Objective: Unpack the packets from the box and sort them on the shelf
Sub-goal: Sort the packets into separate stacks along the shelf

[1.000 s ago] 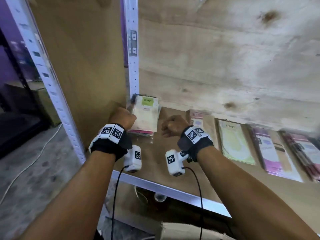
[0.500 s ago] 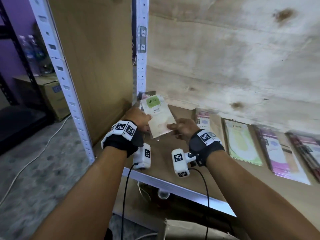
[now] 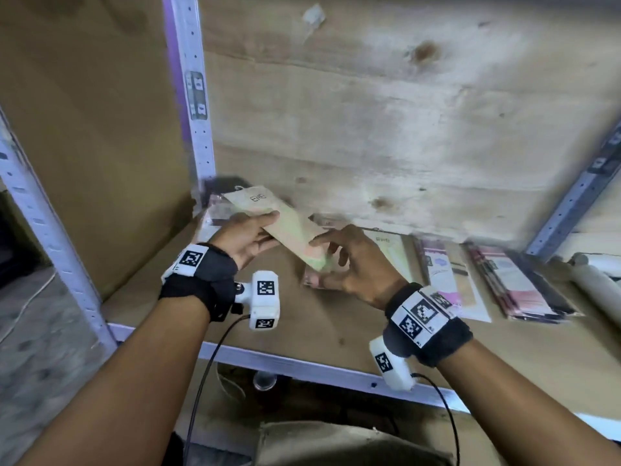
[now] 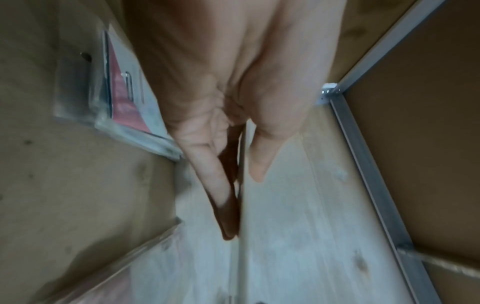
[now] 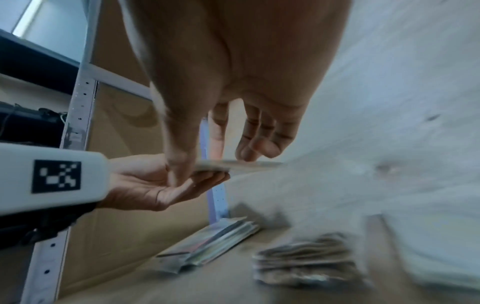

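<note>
A pale beige and green packet marked EVE hangs tilted above the wooden shelf, held at both ends. My left hand lies palm up under its upper end, thumb pressed on top. At its lower end my right hand pinches it, thumb over the face and fingers curled beneath. The left wrist view shows the packet edge-on between thumb and straight fingers. In the right wrist view the packet sits level between both hands. A pile of packets lies in the back left corner.
Packets lie in a row along the shelf: a pink one under my right hand, a green one, purple ones, a dark pink pile. A white upright post stands at back left. A cardboard box sits below the front rail.
The packet has come up off the corner pile and moved right, now tilted between both hands. My left hand turned palm up; my right hand took hold of the lower end.
</note>
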Tool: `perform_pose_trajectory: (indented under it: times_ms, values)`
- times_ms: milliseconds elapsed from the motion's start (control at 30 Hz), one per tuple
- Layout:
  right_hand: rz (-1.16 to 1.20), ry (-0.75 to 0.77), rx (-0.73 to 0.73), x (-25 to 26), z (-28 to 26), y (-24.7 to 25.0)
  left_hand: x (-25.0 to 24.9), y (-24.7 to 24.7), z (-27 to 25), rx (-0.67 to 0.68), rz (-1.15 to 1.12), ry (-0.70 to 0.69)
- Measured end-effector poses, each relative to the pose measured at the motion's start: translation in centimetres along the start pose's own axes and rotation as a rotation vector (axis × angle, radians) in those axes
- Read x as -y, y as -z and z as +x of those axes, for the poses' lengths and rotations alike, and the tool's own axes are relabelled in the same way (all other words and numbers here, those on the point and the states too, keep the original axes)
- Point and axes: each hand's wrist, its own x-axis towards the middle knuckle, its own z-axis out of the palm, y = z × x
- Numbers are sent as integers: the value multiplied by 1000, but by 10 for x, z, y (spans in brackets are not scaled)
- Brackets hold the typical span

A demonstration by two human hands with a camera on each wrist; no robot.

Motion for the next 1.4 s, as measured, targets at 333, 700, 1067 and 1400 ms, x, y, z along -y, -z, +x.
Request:
perform_pose_trajectory:
  times_ms: [333, 700, 1067, 1400]
  values:
    - [425, -494, -193, -88, -83, 63, 54, -102, -11, 356, 224, 175]
    - [620, -572, -22, -129, -119, 87, 86, -156, 20, 293, 220, 111]
    - [578, -536, 72, -138, -137, 105, 99, -159, 49, 97, 428, -220]
    - [603, -525, 10, -131, -141, 112, 91, -162, 35, 121, 145, -21]
